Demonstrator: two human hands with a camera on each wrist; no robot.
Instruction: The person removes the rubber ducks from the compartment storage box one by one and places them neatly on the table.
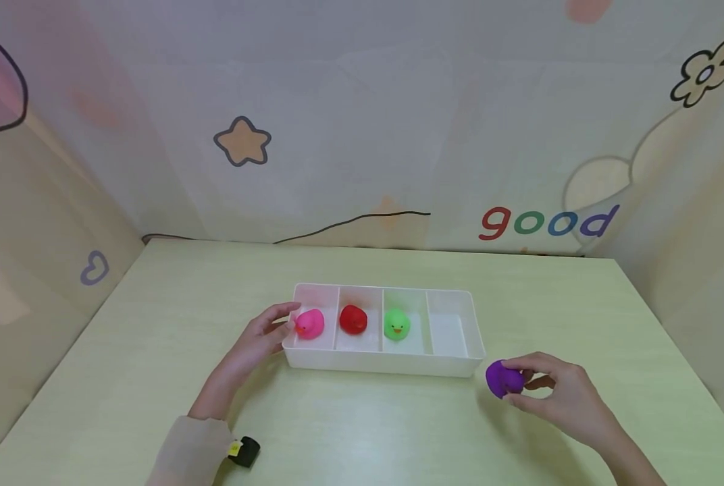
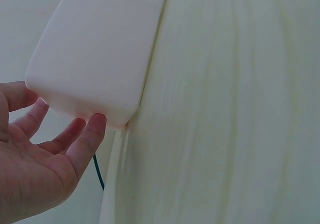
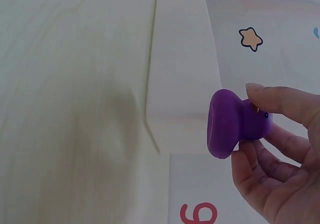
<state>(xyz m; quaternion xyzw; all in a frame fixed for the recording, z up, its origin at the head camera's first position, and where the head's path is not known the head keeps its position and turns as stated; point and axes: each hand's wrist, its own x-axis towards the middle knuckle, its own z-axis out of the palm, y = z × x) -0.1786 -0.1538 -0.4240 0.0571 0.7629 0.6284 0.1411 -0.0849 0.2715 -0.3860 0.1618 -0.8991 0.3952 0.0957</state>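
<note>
A purple rubber duck is pinched between the thumb and fingers of my right hand, off the right front corner of a white divided tray. The right wrist view shows the same purple duck turned on its side. At the tray's left end, my left hand touches the outer wall with its fingertips; the left wrist view shows the fingers spread against that end. Inside the tray, a pink duck, a red duck and a green duck sit in separate compartments, left to right.
The tray's rightmost compartment shows a bare white floor. A pale wooden table lies beneath everything, backed by a printed cloth. A small black device is at the left sleeve.
</note>
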